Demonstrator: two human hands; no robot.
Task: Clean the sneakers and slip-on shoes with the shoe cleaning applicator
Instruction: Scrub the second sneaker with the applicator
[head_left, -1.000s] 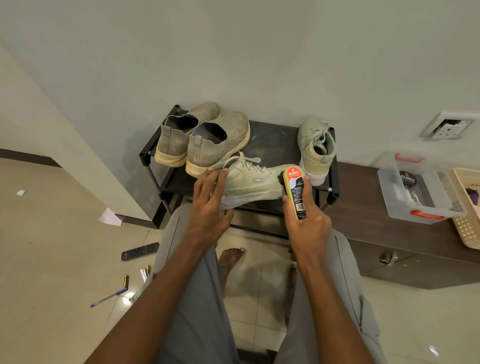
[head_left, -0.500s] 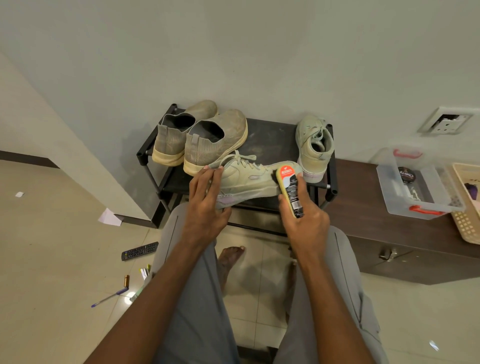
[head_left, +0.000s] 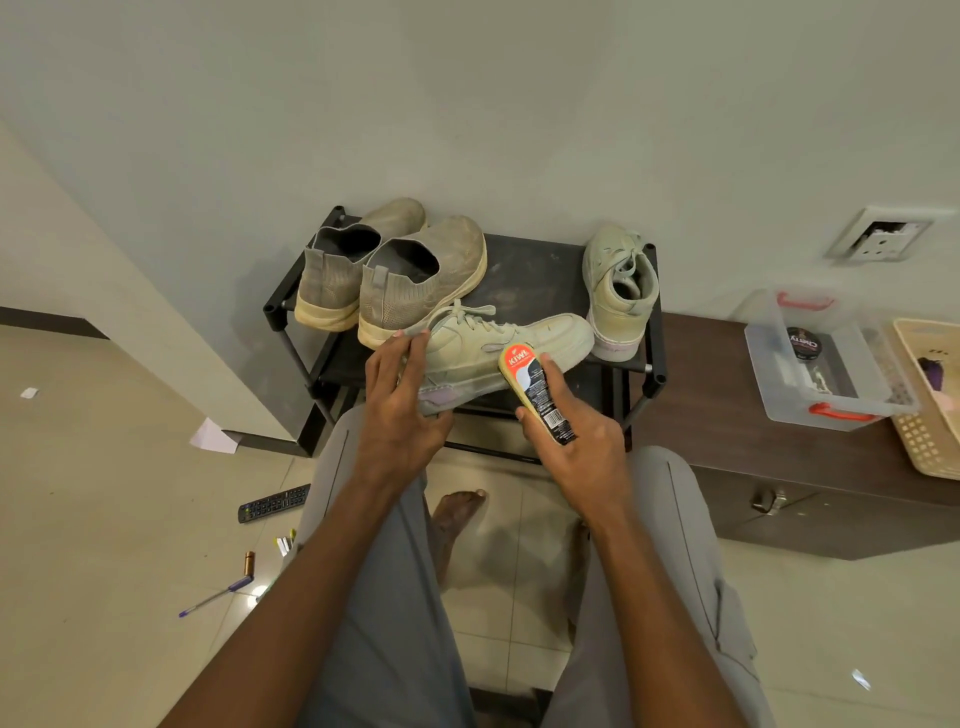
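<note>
Black shoe rack (head_left: 524, 283), two slip-on shoes (head_left: 395, 270) at left; sneaker (head_left: 618, 291) at right

Both hands (head_left: 402, 410) (head_left: 576, 447) forward, gripping

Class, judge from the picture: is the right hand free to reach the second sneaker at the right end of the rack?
Probably not yet. The right hand grips the applicator. The path to the second sneaker looks unobstructed, but the hand is occupied.
</note>
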